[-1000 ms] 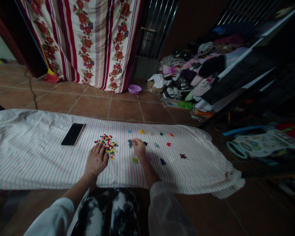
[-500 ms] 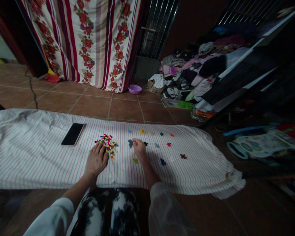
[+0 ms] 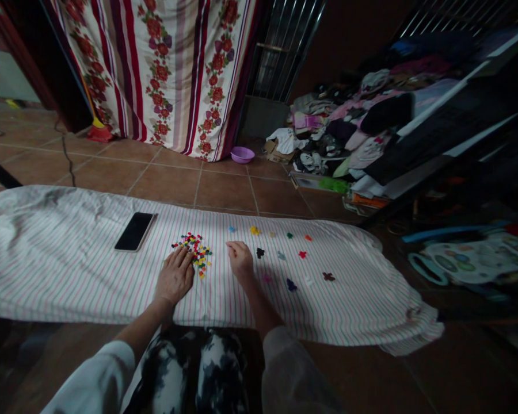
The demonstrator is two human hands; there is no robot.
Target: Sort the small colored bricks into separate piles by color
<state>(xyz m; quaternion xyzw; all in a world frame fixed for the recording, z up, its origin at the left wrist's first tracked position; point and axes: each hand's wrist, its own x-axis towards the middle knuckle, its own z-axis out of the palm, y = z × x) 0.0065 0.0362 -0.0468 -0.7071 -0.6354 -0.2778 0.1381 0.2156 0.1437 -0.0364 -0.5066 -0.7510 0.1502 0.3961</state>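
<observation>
Hands [image 3: 175, 277] [image 3: 242, 263] apart; left touching pieces [image 3: 202, 252] (multicoloured)

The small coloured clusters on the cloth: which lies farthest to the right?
The brown cluster, shaped like a cross; all the others lie to its left.

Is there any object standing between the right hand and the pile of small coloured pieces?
Nothing visible stands in between: only the striped cloth shows between the right hand and the pile of small coloured pieces. The left hand is at the pile's near-left edge, on the far side from the right hand.
</observation>
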